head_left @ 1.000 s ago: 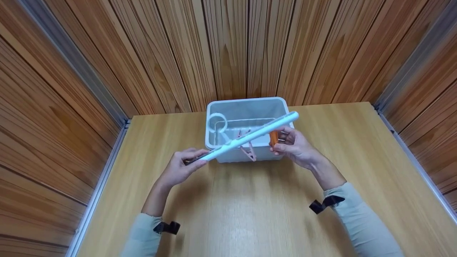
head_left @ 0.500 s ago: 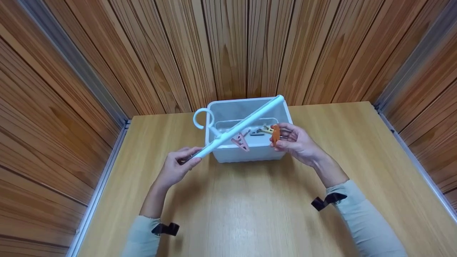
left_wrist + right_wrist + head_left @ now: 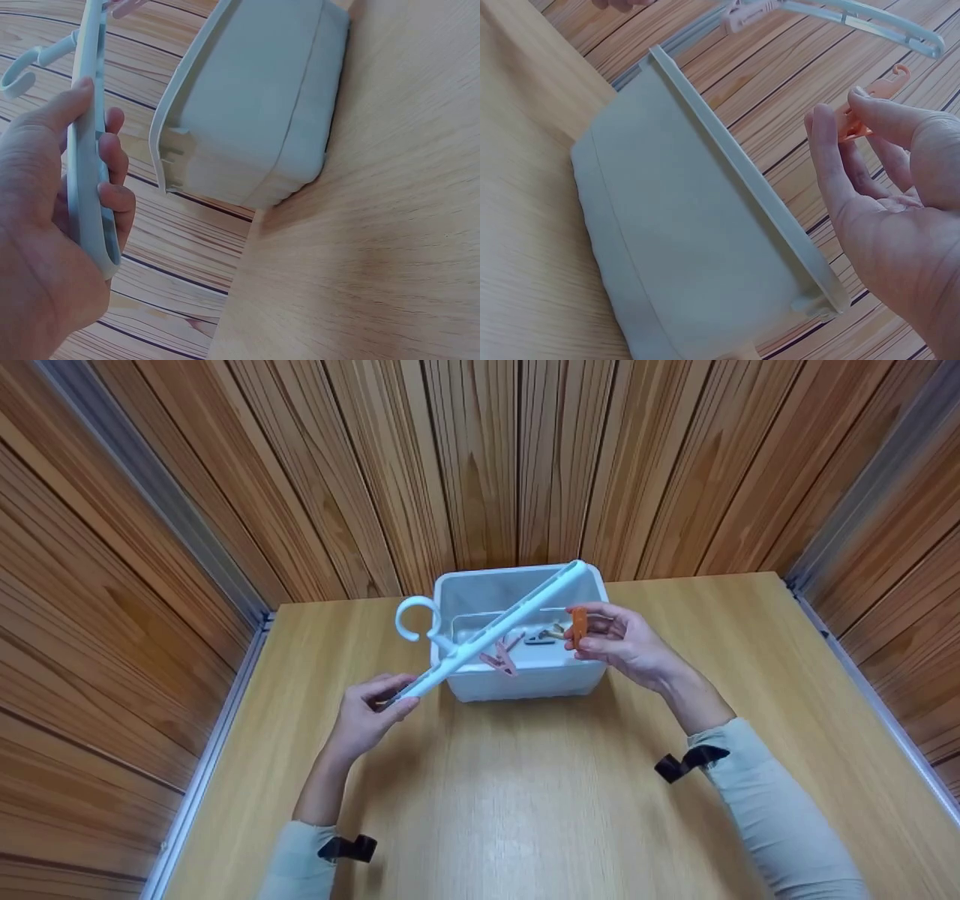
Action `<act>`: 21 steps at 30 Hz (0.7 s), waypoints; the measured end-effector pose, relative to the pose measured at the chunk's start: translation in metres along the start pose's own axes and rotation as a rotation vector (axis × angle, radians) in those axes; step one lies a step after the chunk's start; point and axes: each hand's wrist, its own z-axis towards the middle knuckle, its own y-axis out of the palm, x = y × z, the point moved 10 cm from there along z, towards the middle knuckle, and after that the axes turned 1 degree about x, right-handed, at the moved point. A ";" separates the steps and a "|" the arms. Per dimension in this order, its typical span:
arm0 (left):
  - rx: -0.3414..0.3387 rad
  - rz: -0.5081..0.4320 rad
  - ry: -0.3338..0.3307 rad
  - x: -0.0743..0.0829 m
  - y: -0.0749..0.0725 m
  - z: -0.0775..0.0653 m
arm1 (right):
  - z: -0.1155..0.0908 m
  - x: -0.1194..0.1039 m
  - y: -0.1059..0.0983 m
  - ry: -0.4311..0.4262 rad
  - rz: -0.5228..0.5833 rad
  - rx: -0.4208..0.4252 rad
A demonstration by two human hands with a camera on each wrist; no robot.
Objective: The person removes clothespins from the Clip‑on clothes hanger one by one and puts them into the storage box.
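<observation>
A pale blue plastic clothes hanger [image 3: 487, 634] slants over the bin, its round hook [image 3: 409, 615] pointing left. My left hand [image 3: 367, 716] grips the hanger's near end, and in the left wrist view the thumb lies along one side with fingers curled round the other. On the hanger's bar hangs a pink clothespin [image 3: 501, 661]. Between thumb and fingertips, my right hand [image 3: 622, 646] pinches an orange clothespin [image 3: 874, 101] above the bin's right side, apart from the hanger. Inside the bin lie a dark grey clothespin [image 3: 538, 639] and a yellowish one [image 3: 556, 631].
The pale grey plastic bin [image 3: 525, 684] stands at the table's back edge, close to the wooden wall [image 3: 495, 465]. Wood-grain table top [image 3: 480, 795] stretches in front of it. Metal rails [image 3: 217, 712] run along the sides.
The hanger has turned steeper, its far end moving left and back and its hook now outside the bin's left rim. The right hand has risen slightly with the orange clothespin.
</observation>
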 end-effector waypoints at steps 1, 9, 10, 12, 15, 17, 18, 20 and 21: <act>-0.006 -0.003 -0.003 0.000 0.000 0.000 | 0.002 0.000 -0.001 0.000 -0.005 0.001; -0.025 -0.004 -0.066 -0.007 -0.001 -0.001 | 0.015 -0.004 -0.004 0.010 -0.042 0.001; -0.015 -0.005 -0.068 -0.007 -0.002 -0.001 | 0.016 -0.004 -0.004 0.009 -0.048 0.005; 0.005 -0.013 -0.064 -0.007 -0.004 0.000 | 0.020 -0.006 -0.005 0.018 -0.054 0.015; 0.035 -0.024 -0.052 -0.006 -0.007 -0.001 | 0.025 -0.008 -0.006 0.028 -0.067 0.030; 0.047 -0.028 -0.048 -0.007 -0.009 -0.001 | 0.029 -0.009 -0.007 0.039 -0.070 0.039; 0.051 -0.029 -0.048 -0.007 -0.009 -0.001 | 0.030 -0.009 -0.007 0.044 -0.072 0.044; 0.056 -0.027 -0.044 -0.007 -0.011 -0.002 | 0.034 -0.009 -0.009 0.052 -0.069 0.052; 0.057 -0.025 -0.041 -0.007 -0.012 -0.003 | 0.036 -0.009 -0.010 0.058 -0.068 0.055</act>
